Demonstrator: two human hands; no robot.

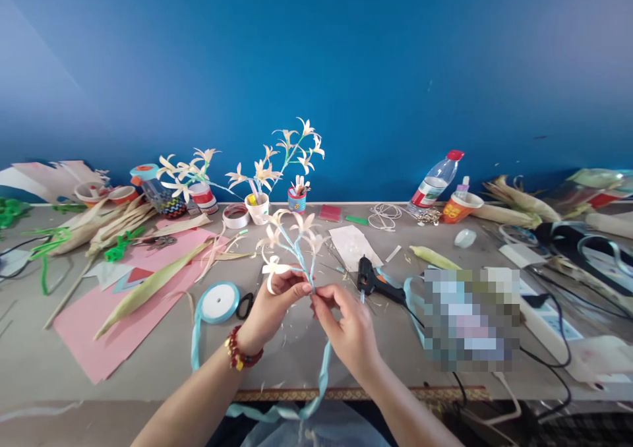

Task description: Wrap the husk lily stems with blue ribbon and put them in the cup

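Observation:
My left hand pinches the stem of a handmade flower sprig with cream petals and a light blue wrapped stem. A red bead bracelet circles that wrist. My right hand meets it at the stem's lower end and grips the light blue ribbon, which loops down toward my lap. The ribbon runs from a white spool lying left of my hands. Black scissors lie partly hidden behind my left hand.
A black glue gun lies right of my hands. Pink paper with corn husks covers the left. Cups holding finished flower sprigs, a tape roll, a water bottle, a power strip and cables crowd the table.

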